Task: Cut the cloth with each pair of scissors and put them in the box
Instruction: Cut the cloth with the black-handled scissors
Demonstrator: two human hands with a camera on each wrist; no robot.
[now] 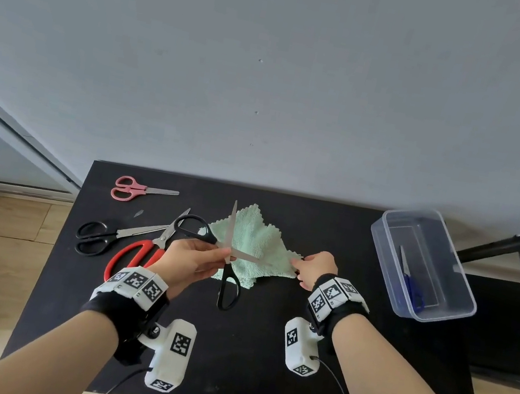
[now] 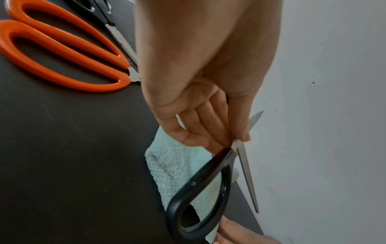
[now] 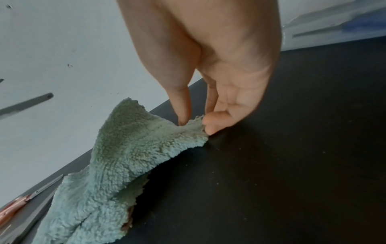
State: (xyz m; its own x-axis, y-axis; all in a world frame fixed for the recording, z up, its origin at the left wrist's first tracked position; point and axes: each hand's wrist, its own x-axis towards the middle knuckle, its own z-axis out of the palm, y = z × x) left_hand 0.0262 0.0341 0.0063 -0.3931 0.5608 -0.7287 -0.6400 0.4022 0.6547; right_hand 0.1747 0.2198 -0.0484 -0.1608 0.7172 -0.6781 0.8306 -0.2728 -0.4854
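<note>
My left hand (image 1: 206,255) pinches a pair of black-handled scissors (image 1: 228,290) near the pivot, blades spread wide above the green cloth (image 1: 257,241). The left wrist view shows my left hand (image 2: 229,142) with thumb and fingers at the joint and one black scissors loop (image 2: 200,198) hanging below. My right hand (image 1: 303,267) pinches the cloth's right corner and lifts it off the table; in the right wrist view the right hand (image 3: 194,123) holds the cloth (image 3: 125,156) between thumb and fingers. A clear plastic box (image 1: 382,225) stands at the right with blue scissors (image 1: 410,282) inside.
On the black table (image 1: 259,353), left of the cloth, lie pink scissors (image 1: 135,189), a second black pair (image 1: 106,235) and red-handled scissors (image 1: 133,254). The red pair (image 2: 62,54) lies close behind my left hand. A grey wall rises behind the table; a dark stand is at right.
</note>
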